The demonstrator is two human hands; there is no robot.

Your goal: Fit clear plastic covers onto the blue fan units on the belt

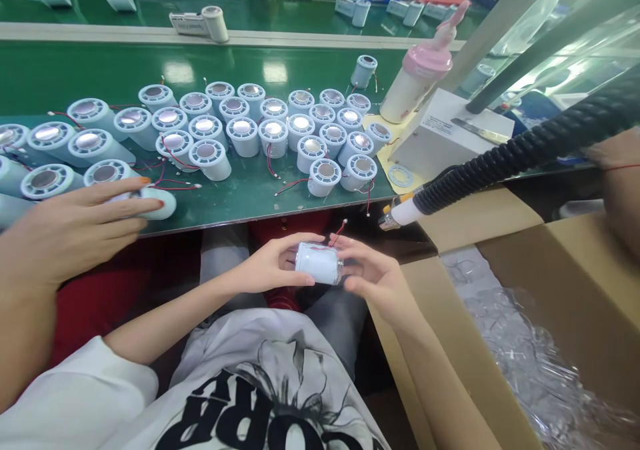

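Observation:
In front of my lap, a light-blue cylindrical housing [319, 263] lies sideways between my hands, with a thin red wire [340, 230] rising from it. My left hand [280, 263] is closed round its left end, thumb below and fingers above. At the other end, the fingers and thumb of my right hand [373, 273] curl round a clear rim [341, 267]. Whether that rim is a separate piece, I cannot tell. Many similar housings [273, 137] stand on the green bench [235, 203] ahead, some with wires hanging out.
From the left, another person's hand [100, 217] grips a housing at the bench edge. A cardboard box [550, 283] of clear plastic parts [525, 343] stands at right. A black ribbed hose [480, 157] reaches over it, near a pink-topped bottle [417, 77] and a white stand [445, 137].

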